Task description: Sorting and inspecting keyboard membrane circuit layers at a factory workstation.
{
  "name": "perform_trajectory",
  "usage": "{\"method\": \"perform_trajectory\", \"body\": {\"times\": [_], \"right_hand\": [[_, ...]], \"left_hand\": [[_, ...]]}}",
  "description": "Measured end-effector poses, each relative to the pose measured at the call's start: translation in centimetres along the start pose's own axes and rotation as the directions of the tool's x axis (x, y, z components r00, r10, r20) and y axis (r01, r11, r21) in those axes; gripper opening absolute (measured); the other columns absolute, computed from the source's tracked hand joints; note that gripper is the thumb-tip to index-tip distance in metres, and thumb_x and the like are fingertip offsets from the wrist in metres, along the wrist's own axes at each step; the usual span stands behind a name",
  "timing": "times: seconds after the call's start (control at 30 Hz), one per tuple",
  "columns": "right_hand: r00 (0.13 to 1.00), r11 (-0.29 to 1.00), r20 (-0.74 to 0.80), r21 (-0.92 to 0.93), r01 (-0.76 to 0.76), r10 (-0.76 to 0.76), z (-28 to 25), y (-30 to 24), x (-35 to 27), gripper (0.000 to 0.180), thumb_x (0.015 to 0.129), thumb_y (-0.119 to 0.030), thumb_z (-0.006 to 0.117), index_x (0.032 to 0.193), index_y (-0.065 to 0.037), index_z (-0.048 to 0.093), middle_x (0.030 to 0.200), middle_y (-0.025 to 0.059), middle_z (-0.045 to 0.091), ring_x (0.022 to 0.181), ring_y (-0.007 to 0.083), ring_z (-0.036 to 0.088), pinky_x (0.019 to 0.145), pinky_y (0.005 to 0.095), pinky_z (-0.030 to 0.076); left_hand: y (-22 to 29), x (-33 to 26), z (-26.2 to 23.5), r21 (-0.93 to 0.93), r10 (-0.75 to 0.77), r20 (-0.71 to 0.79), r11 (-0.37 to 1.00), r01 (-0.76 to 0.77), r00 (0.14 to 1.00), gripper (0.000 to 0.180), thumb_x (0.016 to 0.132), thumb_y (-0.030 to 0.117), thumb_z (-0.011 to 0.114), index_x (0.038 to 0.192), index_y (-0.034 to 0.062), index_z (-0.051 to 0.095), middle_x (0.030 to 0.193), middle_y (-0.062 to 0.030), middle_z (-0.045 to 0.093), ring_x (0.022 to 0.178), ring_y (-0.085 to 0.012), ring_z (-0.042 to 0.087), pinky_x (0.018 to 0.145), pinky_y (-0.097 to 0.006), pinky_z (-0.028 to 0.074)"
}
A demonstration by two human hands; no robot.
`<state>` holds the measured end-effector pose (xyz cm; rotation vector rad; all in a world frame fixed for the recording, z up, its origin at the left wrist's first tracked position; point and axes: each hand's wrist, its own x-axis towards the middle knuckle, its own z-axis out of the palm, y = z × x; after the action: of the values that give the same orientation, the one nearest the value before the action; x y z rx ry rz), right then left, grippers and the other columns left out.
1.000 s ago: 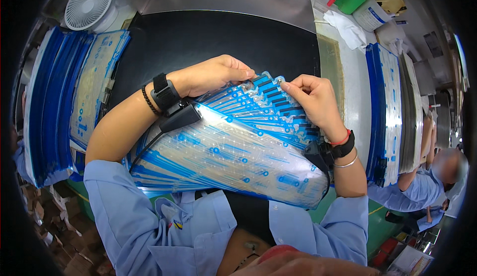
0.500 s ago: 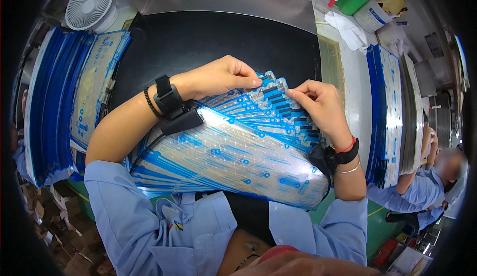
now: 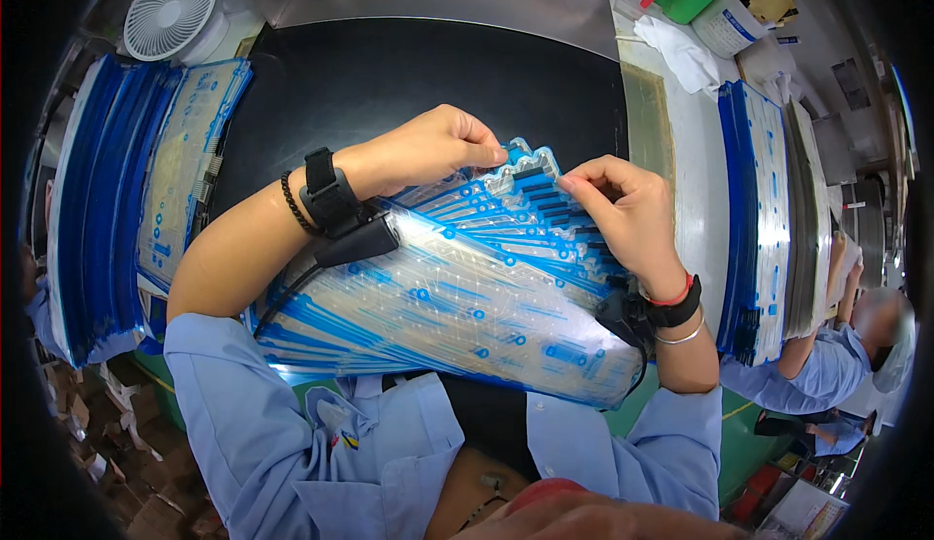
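A fanned stack of clear plastic sheets [image 3: 457, 297] with blue printed patterns lies in front of me; they look like printed film circuits. Their stepped narrow ends, with dark strips, spread out at the far right of the fan. At the far tip of these ends my left hand [image 3: 457, 141] is closed, thumb and forefinger pinching a sheet's edge. My right hand [image 3: 623, 199] pinches the edge of the same top end from the right, thumb on the film. The fingertips of both hands are partly hidden, and the lower sheets are covered by the upper ones.
A black work mat [image 3: 389, 63] lies beneath the far side of the fan. Tall stacks of blue-printed sheets stand left [image 3: 107, 209] and right [image 3: 759, 219]. A white fan [image 3: 170, 10], a white cloth [image 3: 681, 54] and a tub [image 3: 728, 26] stand behind. Another person [image 3: 827, 375] sits at right.
Both hands stay at the same sheet end, with only small finger shifts. The top narrow end has shifted slightly between them. The person at right has moved an arm a little.
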<state>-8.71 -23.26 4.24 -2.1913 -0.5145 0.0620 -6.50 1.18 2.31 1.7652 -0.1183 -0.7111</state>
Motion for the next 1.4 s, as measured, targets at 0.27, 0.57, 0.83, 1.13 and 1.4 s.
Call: {"method": "perform_trajectory", "body": {"times": [0.27,0.57,0.83,1.13,1.4], "right_hand": [[0.994,0.978,0.101,0.199,-0.058,0.038,-0.3,0.6,-0.2,0.011,0.086,-0.009,0.067,0.092,-0.001,0.07,0.082,0.0084,0.069,0.07,0.012,0.064,0.064,0.0224,0.05],[0.999,0.983,-0.001,0.181,0.036,-0.036,0.4,-0.1,-0.2,0.015,0.087,-0.003,0.062,0.102,-0.001,0.065,0.088,0.0087,0.07,0.081,0.0145,0.068,0.072,0.0245,0.054],[0.979,0.967,-0.116,0.172,0.188,-0.169,0.7,0.0,-0.1,0.008,0.086,-0.002,0.064,0.092,-0.002,0.058,0.08,0.0062,0.067,0.077,0.0142,0.069,0.065,0.0221,0.052],[0.998,0.998,-0.008,-0.039,0.057,-0.057,-0.8,-0.7,-0.4,0.009,0.086,-0.003,0.064,0.09,-0.003,0.056,0.076,0.0066,0.066,0.073,0.0136,0.068,0.062,0.022,0.051],[0.999,0.997,-0.002,0.062,0.038,-0.038,-0.5,0.2,-0.1,0.006,0.087,-0.003,0.061,0.092,-0.001,0.061,0.08,0.0079,0.067,0.076,0.0146,0.068,0.067,0.0247,0.053]], "left_hand": [[-0.1,0.1,-0.2,-0.002,0.04,0.055,0.999,-0.04,0.998,0.021,0.093,0.02,0.06,0.096,0.0018,0.07,0.086,-0.0082,0.069,0.074,-0.0118,0.064,0.071,-0.023,0.051],[-0.4,-0.1,0.1,-0.176,0.294,0.125,0.946,-0.271,0.948,0.026,0.094,0.02,0.058,0.109,0.0009,0.067,0.097,-0.0099,0.069,0.086,-0.0132,0.065,0.077,-0.026,0.053],[0.7,-0.2,0.0,0.077,0.134,0.218,0.985,-0.154,0.967,0.025,0.091,0.022,0.062,0.103,0.0013,0.07,0.091,-0.0091,0.07,0.077,-0.0128,0.065,0.075,-0.024,0.051],[-0.2,-0.2,0.0,0.126,0.127,0.045,0.983,-0.131,0.991,0.022,0.092,0.023,0.062,0.091,0.0033,0.07,0.081,-0.0058,0.068,0.069,-0.0092,0.062,0.067,-0.021,0.049],[-0.7,0.1,-1.2,-0.137,0.117,0.143,0.986,-0.097,0.983,0.022,0.092,0.019,0.062,0.107,0.0041,0.06,0.092,-0.0073,0.066,0.081,-0.0109,0.064,0.074,-0.022,0.052]]}}
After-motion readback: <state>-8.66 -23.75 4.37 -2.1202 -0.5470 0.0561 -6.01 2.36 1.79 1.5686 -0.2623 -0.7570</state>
